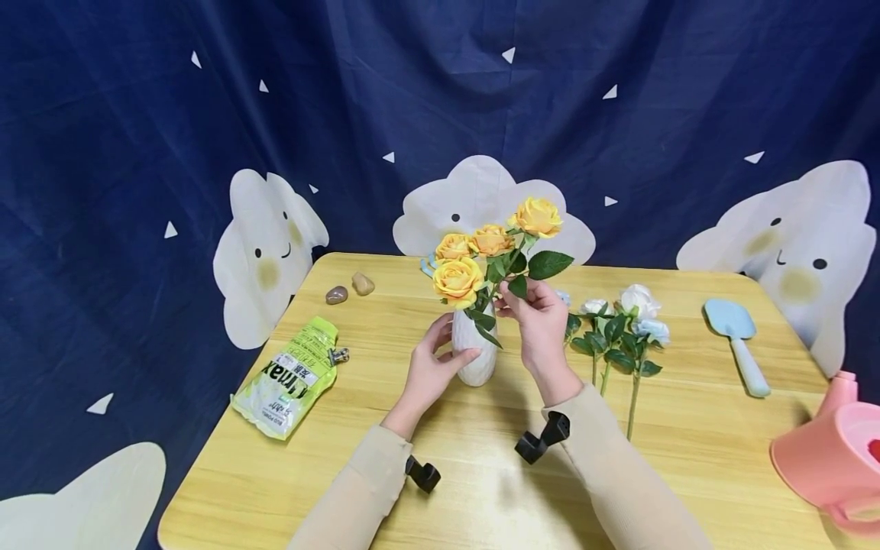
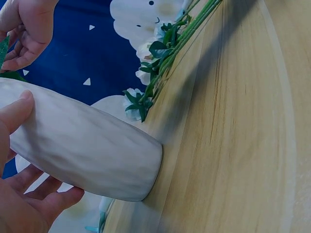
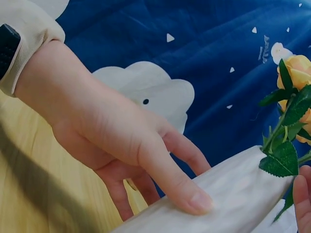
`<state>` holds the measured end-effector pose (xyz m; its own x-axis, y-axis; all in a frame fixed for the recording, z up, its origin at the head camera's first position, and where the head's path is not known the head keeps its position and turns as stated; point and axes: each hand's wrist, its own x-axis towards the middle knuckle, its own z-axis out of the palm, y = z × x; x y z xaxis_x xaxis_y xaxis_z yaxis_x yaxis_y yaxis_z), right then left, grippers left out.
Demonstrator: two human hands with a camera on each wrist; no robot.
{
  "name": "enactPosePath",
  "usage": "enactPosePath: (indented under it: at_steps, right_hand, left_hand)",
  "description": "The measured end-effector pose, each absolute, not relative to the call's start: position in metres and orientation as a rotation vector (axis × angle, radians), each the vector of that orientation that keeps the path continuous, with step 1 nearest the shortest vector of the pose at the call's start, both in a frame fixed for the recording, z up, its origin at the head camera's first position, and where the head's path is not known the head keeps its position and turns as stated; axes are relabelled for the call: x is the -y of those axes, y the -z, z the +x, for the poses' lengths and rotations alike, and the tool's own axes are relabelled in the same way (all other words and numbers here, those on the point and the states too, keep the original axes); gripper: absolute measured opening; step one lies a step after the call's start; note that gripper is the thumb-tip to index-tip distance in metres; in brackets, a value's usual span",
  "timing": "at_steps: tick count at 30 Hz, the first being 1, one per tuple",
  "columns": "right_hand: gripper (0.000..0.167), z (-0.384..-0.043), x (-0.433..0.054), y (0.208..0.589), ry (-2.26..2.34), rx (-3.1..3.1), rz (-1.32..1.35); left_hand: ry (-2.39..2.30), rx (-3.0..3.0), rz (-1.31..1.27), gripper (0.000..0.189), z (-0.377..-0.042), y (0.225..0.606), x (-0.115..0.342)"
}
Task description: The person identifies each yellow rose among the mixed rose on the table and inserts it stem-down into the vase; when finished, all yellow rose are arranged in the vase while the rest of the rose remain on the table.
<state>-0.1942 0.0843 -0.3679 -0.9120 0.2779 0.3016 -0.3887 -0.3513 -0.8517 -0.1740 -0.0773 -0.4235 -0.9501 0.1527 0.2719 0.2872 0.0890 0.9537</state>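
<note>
A white textured vase [image 1: 474, 351] stands on the table, its base resting on the wood [image 2: 233, 126]. My left hand [image 1: 433, 363] grips it from the left, thumb across the front and fingers around the far side. Several yellow-orange roses [image 1: 459, 281] rise from its mouth. My right hand [image 1: 543, 325] is beside the mouth, thumb and fingertips pinching the leafy stem of the tallest yellow rose [image 1: 539, 218]. In the right wrist view, my left hand [image 3: 126, 136] has its thumb on the vase [image 3: 238, 194], close under a green leaf [image 3: 281, 160].
White and pale-blue roses [image 1: 639, 302] lie right of the vase. Farther right are a light-blue shovel [image 1: 730, 317] and a pink watering can [image 1: 818, 451]. A clipped green bag [image 1: 289, 382] lies left, with stones [image 1: 363, 284] behind. A dark-blue curtain [image 1: 440, 92] hangs behind the table.
</note>
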Motion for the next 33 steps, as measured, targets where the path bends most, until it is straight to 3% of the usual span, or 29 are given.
enactPosePath:
  at_steps: [21, 33]
  right_hand:
    - [0.012, -0.179, -0.101, 0.402, -2.17, 1.794, 0.289]
    - [0.015, -0.17, -0.122, 0.405, -2.076, 1.874, 0.323]
  left_hand:
    - [1.949, 2.181, -0.474, 0.063, -0.191, 0.456, 0.085]
    - [2.008, 2.302, -0.465, 0.067, -0.175, 0.422, 0.092]
